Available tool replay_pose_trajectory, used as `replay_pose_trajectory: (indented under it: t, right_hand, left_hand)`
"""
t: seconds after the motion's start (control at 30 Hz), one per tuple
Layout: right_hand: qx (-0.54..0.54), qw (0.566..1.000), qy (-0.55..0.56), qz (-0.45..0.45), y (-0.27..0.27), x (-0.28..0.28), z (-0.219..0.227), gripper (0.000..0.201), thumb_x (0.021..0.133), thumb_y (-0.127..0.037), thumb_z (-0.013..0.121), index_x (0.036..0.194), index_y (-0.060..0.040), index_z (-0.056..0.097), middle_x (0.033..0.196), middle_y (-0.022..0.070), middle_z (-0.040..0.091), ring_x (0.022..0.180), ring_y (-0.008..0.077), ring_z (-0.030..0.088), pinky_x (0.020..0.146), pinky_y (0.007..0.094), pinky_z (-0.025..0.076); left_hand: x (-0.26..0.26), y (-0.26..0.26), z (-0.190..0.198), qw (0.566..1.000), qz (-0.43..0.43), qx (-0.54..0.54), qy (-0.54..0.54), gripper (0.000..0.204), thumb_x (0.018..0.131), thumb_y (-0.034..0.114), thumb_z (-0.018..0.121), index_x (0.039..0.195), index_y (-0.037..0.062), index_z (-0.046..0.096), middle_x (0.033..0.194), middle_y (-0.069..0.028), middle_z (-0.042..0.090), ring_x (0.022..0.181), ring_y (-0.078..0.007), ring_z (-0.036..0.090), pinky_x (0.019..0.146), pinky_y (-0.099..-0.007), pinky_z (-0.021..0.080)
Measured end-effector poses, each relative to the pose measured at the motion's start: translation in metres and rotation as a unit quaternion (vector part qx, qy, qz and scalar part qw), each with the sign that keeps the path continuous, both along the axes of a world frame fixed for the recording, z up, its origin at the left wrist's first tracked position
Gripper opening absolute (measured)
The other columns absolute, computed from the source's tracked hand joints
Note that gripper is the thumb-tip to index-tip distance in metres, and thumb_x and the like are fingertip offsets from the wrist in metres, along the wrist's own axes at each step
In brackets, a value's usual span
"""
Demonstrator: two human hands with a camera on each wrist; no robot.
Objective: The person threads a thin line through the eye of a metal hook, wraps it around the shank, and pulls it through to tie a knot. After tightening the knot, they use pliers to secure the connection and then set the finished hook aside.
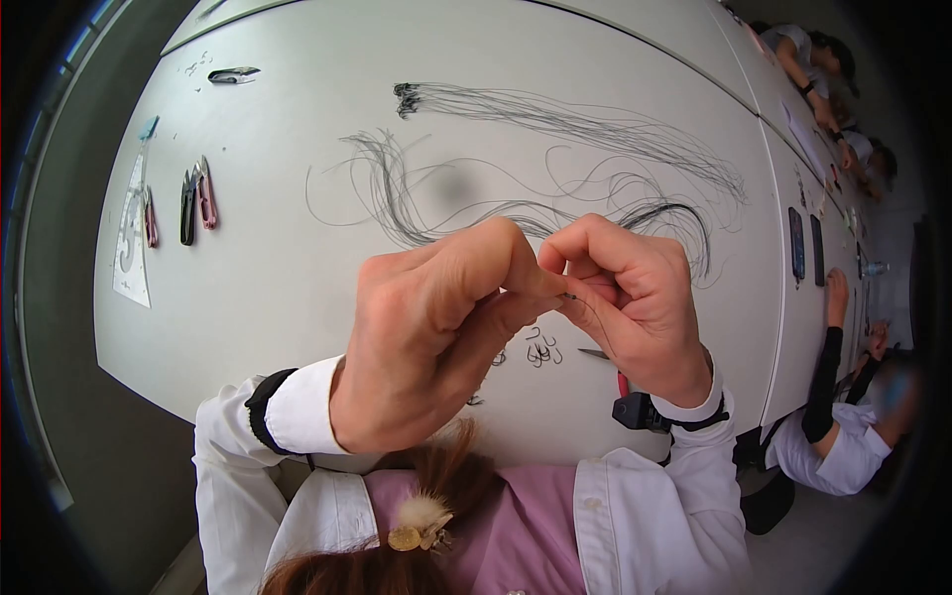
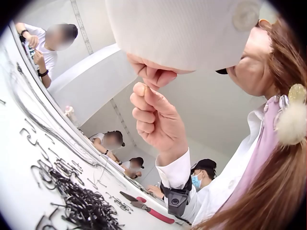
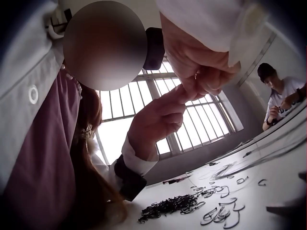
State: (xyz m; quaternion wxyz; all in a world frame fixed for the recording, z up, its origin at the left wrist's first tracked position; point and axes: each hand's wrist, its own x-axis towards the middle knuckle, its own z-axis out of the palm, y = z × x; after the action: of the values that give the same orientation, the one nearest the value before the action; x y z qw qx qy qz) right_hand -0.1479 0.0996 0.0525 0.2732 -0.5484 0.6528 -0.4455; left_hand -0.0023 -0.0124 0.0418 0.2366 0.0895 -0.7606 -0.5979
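Note:
Close over the table, my left hand (image 1: 436,307) and right hand (image 1: 635,297) meet at the fingertips. The left thumb and forefinger pinch a small dark piece (image 1: 570,296), mostly hidden by the fingers; I cannot tell whether it is a hook. A thin fishing line (image 1: 600,322) runs from it across my right thumb, and the right thumb and curled forefinger pinch there. Below the hands lie loose fish hooks (image 1: 540,352), with a dense black pile of hooks (image 2: 81,203) nearer the body in the left wrist view.
Beyond the hands lie a loose line bundle (image 1: 387,188) and a straighter one (image 1: 555,119) with a dark clump at one end. Red-handled pliers (image 2: 148,209) lie by the right wrist. Thread snips (image 1: 188,208) and a clear ruler (image 1: 131,233) are at left. Other people sit at right.

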Motion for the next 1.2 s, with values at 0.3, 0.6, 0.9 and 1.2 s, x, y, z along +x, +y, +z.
replay_pose_trajectory:
  t: [0.3, 0.6, 0.9, 1.2]
  right_hand:
    - [-0.099, 0.995, 0.018, 0.0, -0.003, -0.011, -0.013, 0.008, 0.08, 0.001, 0.06, 0.087, -0.001, 0.056, 0.082, 0.0084, 0.057, 0.075, 0.0127, 0.056, 0.067, 0.0253, 0.045]
    - [-0.107, 0.994, -0.006, -0.031, -0.001, -0.002, -0.001, 0.016, 0.072, -0.007, 0.072, 0.084, -0.0035, 0.061, 0.075, 0.0029, 0.061, 0.072, 0.0147, 0.056, 0.072, 0.0276, 0.044]
    - [-0.108, 0.967, 0.217, -0.073, 0.002, 0.002, 0.007, 0.014, 0.064, -0.002, 0.071, 0.072, -0.0043, 0.059, 0.069, 0.001, 0.058, 0.075, 0.0197, 0.054, 0.087, 0.0448, 0.04]
    - [-0.135, 0.956, 0.253, -0.057, -0.001, 0.0, 0.006, 0.02, 0.057, 0.003, 0.07, 0.072, -0.0055, 0.059, 0.063, 0.0008, 0.055, 0.068, 0.0199, 0.052, 0.059, 0.0304, 0.042]
  left_hand:
    - [0.001, -0.003, 0.002, 0.999, -0.018, 0.034, -0.016, 0.005, 0.087, -0.003, 0.055, 0.084, -0.0018, 0.051, 0.076, -0.0059, 0.055, 0.057, -0.0041, 0.044, 0.05, -0.0187, 0.037]
    - [0.0, -0.003, 0.003, 1.0, 0.01, -0.012, -0.016, 0.005, 0.086, -0.008, 0.051, 0.089, -0.005, 0.051, 0.08, -0.0061, 0.055, 0.062, -0.0044, 0.048, 0.055, -0.0198, 0.042]
    - [-0.004, -0.006, 0.004, 0.998, 0.024, -0.049, -0.031, 0.007, 0.079, -0.006, 0.059, 0.081, -0.0012, 0.055, 0.073, -0.0014, 0.058, 0.047, 0.0011, 0.04, 0.042, -0.0162, 0.027]
    - [-0.004, -0.008, 0.005, 0.992, 0.02, 0.089, -0.083, 0.009, 0.077, -0.005, 0.062, 0.075, 0.0005, 0.056, 0.077, 0.0004, 0.058, 0.052, 0.002, 0.033, 0.045, -0.0167, 0.025]
